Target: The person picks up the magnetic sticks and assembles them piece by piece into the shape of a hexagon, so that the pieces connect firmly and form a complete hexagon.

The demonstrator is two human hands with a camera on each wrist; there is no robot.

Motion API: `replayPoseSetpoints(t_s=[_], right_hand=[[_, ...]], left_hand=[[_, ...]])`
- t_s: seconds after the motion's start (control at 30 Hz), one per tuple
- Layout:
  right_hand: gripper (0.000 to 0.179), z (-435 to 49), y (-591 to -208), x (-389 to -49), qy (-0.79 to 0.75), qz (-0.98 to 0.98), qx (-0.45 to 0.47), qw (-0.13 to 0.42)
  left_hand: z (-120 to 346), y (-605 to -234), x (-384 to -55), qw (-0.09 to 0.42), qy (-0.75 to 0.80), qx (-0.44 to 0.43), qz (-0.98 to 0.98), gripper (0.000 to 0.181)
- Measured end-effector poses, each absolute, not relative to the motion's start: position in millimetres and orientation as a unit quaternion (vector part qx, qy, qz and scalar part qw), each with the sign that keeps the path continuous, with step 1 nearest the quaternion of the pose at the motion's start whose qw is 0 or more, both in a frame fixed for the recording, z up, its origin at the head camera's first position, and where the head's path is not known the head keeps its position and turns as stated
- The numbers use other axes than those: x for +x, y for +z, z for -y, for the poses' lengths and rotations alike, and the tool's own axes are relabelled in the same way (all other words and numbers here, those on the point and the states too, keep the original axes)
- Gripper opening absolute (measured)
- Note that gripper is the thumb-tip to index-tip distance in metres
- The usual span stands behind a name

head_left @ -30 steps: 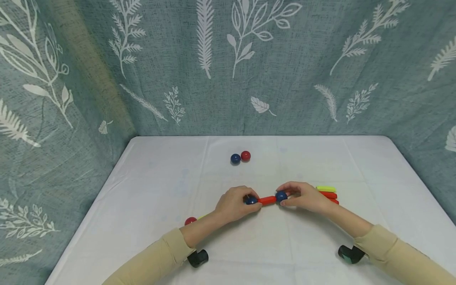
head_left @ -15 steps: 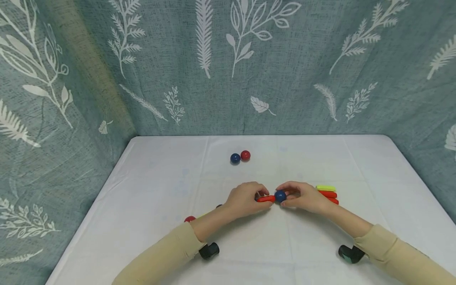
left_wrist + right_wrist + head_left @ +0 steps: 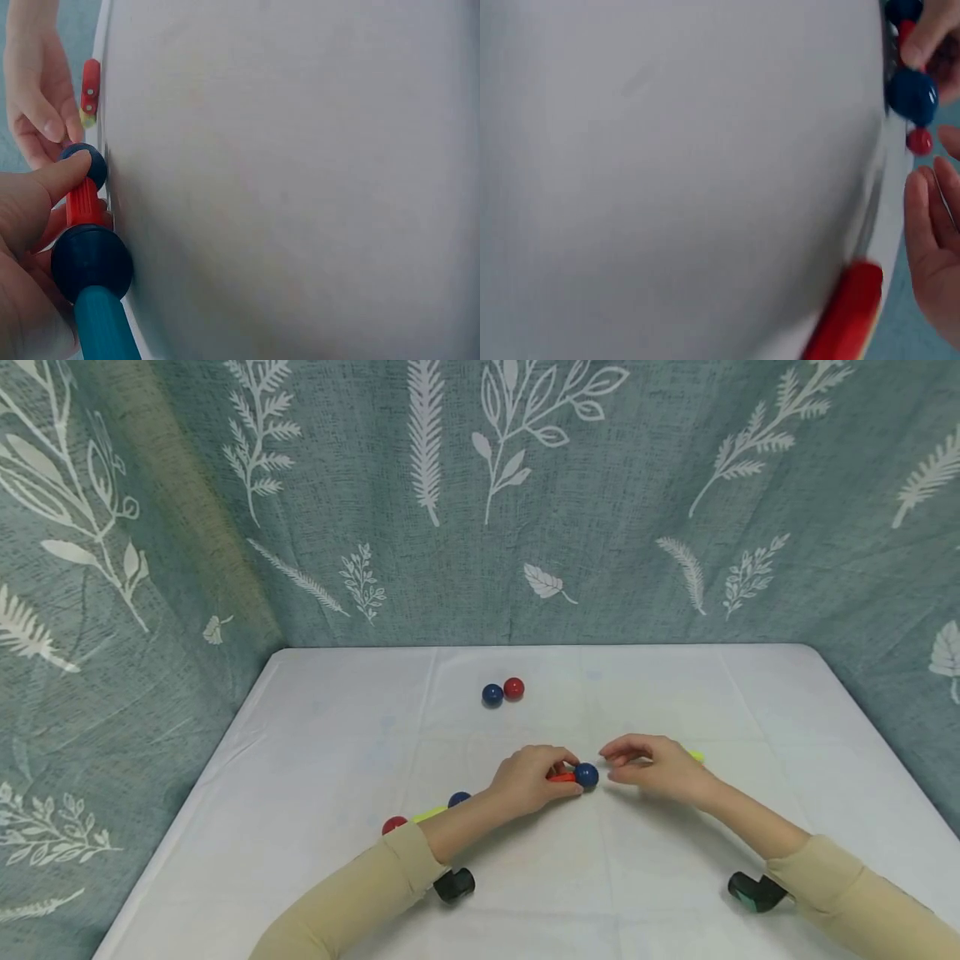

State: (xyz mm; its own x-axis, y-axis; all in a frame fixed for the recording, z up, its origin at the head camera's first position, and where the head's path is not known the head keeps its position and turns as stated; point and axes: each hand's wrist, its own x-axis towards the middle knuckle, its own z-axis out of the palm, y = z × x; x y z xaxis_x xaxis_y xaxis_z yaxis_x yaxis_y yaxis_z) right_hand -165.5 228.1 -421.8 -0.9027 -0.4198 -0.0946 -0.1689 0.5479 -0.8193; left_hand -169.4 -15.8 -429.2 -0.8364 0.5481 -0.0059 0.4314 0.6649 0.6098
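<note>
My left hand [image 3: 531, 781] grips a ridged red rod [image 3: 84, 204] close to a blue ball [image 3: 587, 776] at its right end. The thumb lies at the joint of rod and ball. Another blue ball [image 3: 91, 262] sits on the rod's other end, and a teal rod [image 3: 106, 324] runs on from it. In the head view the left hand and forearm cover that stretch. My right hand [image 3: 654, 765] hovers just right of the end ball, apart from it. Its fingers are loosely bent and hold nothing.
Past the left forearm lie a blue ball [image 3: 459, 798], a yellow rod [image 3: 430, 814] and a red ball [image 3: 393, 823]. Farther back sit a loose blue ball [image 3: 492, 695] and red ball [image 3: 513, 688]. Red rods [image 3: 846, 311] and a yellow rod [image 3: 697, 756] lie behind the right hand.
My left hand has slid right, from the left blue ball to the red rod near the right-hand ball. My right hand has let go of that ball and drawn back slightly right.
</note>
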Motion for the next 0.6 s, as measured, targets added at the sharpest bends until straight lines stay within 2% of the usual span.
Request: replayPoseSetpoints(t_s=[0.13, 0.23, 0.6], right_hand=[[0.026, -253, -413, -168, -0.387, -0.902, -0.178, 0.077], [0.024, -272, -407, -168, -0.350, -0.921, -0.161, 0.053], [0.024, -304, -415, -172, -0.316, -0.938, -0.105, 0.096]], left_hand=[[21, -430, -169, 0.100, 0.310, 0.267, -0.907, 0.034], [25, -430, -168, 0.102, 0.314, 0.266, -0.906, 0.034], [30, -430, -167, 0.103, 0.323, 0.273, -0.900, 0.034]])
